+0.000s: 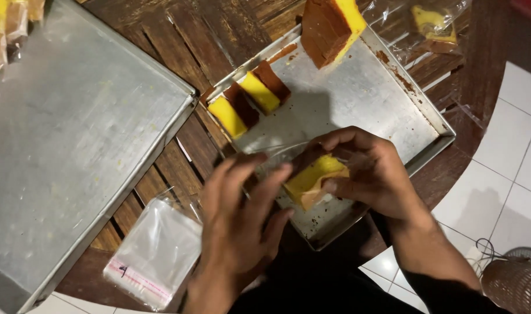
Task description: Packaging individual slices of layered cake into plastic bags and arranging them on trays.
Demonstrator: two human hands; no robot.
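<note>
**Currently: one cake slice going into a clear bag, several still unwrapped**

Observation, head view. Right hand [373, 174] is curled closed around a slice of layered cake [313, 177], yellow top and brown side showing, held just above the near corner of the baking tray [428, 125]. Left hand [242, 212] has fingers spread and half bent, fingertips pinching the thin clear plastic bag [277, 152] that lies against the slice; the film is hard to trace, so I cannot tell how far the slice sits inside it.

Progress, judged from layout:
- Done: wrapped pieces [6, 26] sit at the far left corner of the large upturned metal tray [73, 145]; another bagged piece [434, 26] lies beyond the baking tray at upper right.
- In hand: the one slice, over the tray.
- Left: two cut slices [248, 102] lying side by side at the tray's far left edge, plus an uncut block of cake [329, 26] standing at the far edge. Much of the tray floor is bare, with crumbs.

Supplies: a stack of empty clear bags [155, 256] rests on the wooden bench [178, 40], near the left hand, between the two trays. White tiled floor [521, 151] visible to the right.

Estimate: packing appears well past the start, not near the end.
</note>
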